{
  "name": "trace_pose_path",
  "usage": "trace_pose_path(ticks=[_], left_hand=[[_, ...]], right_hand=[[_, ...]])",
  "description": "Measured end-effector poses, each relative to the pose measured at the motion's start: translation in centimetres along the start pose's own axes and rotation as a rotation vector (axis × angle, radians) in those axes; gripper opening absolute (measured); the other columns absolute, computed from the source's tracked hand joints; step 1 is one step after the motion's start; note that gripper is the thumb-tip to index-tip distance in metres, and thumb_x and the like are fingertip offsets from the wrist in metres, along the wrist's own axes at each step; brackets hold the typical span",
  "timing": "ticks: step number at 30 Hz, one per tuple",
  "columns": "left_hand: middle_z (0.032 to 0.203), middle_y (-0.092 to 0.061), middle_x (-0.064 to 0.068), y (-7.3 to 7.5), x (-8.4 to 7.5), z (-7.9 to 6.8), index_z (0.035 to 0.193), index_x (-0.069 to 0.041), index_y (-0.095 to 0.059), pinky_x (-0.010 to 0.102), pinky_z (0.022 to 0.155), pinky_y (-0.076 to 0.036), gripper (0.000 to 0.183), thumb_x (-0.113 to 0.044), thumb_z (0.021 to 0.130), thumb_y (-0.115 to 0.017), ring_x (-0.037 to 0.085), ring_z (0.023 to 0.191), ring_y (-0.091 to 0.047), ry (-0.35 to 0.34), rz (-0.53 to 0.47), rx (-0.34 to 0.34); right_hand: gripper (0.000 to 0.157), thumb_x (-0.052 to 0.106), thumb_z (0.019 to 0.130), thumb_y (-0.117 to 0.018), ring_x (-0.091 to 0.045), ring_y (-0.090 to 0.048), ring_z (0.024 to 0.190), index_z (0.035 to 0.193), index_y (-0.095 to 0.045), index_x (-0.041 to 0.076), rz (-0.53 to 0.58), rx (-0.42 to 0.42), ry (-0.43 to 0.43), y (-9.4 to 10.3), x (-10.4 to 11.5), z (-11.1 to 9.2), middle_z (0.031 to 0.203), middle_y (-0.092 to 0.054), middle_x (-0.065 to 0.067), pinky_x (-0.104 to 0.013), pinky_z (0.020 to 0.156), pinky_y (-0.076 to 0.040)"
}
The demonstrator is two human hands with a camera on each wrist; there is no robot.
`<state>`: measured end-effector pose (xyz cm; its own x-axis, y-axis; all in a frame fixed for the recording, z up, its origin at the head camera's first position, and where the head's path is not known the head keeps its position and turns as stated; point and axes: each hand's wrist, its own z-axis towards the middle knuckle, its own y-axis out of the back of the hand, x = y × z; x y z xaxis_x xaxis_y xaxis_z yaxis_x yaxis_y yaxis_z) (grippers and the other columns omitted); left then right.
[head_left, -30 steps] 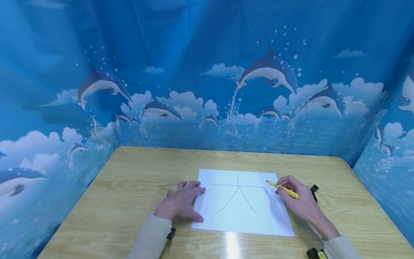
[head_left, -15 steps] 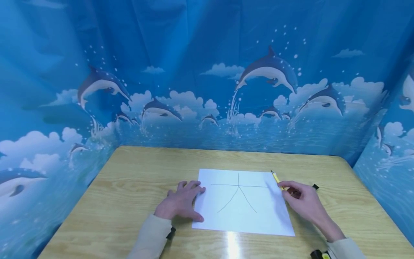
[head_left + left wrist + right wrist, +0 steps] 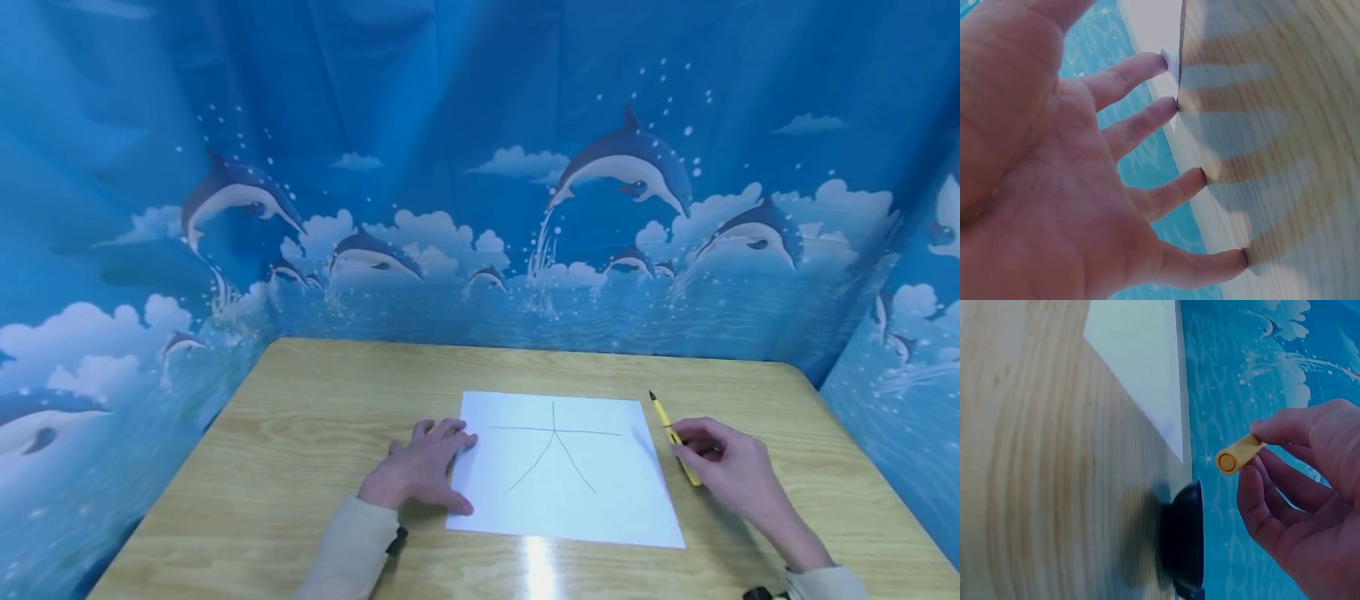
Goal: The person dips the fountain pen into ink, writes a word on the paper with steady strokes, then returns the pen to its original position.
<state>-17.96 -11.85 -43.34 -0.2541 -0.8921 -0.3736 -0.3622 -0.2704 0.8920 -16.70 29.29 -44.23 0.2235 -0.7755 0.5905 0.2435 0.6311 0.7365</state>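
My left hand rests at the left edge of a white sheet of paper, fingers spread. In the left wrist view, fingertips of that hand touch the wooden table and the paper's edge. Thin dark lines on the sheet form a cross with two slanting legs below. Just right of the paper, my right hand pinches a yellow pen between thumb and fingers, its black tip pointing away from me. Its round rear end faces the right wrist camera.
A black rounded object stands on the table near the right hand. The wooden table extends around the paper. Behind it and at both sides hangs a blue curtain printed with dolphins.
The right hand has drawn the pen off the paper's right edge to the right, and the pen's tip has turned to point away from me. The left hand and the paper stay put.
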Motion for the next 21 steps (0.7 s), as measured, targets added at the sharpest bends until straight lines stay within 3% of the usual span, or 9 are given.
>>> trace_pose_path(ticks=[5, 11, 21], left_hand=[[0.165, -0.032, 0.007, -0.1, 0.1, -0.2, 0.152, -0.023, -0.049, 0.087, 0.106, -0.029, 0.096, -0.055, 0.071, -0.088, 0.048, 0.15, -0.027, -0.004, -0.001, 0.009], [0.161, -0.037, 0.007, -0.2, 0.3, -0.3, 0.155, -0.023, -0.046, 0.087, 0.107, -0.028, 0.097, -0.057, 0.073, -0.086, 0.048, 0.149, -0.029, -0.024, 0.011, 0.011], [0.161, -0.038, 0.009, 0.1, 0.5, -0.9, 0.154, -0.021, -0.046, 0.086, 0.108, -0.026, 0.098, -0.053, 0.072, -0.088, 0.045, 0.15, -0.029, -0.013, -0.024, 0.001]], right_hand=[[0.021, 0.007, 0.085, -0.081, 0.011, -0.061, 0.072, 0.105, -0.076, 0.008, -0.017, -0.027, -0.039, 1.4, -1.2, -0.4, 0.088, -0.078, -0.008, -0.014, 0.057, -0.055], [0.025, 0.018, 0.088, -0.081, 0.017, -0.056, 0.07, 0.11, -0.076, 0.007, -0.095, -0.017, -0.098, 3.4, -3.3, -0.9, 0.091, -0.079, -0.012, -0.017, 0.052, -0.054], [0.026, 0.015, 0.088, -0.079, 0.021, -0.05, 0.066, 0.111, -0.076, 0.003, -0.217, -0.017, -0.125, 5.3, -6.5, -0.9, 0.089, -0.079, -0.014, -0.017, 0.049, -0.046]])
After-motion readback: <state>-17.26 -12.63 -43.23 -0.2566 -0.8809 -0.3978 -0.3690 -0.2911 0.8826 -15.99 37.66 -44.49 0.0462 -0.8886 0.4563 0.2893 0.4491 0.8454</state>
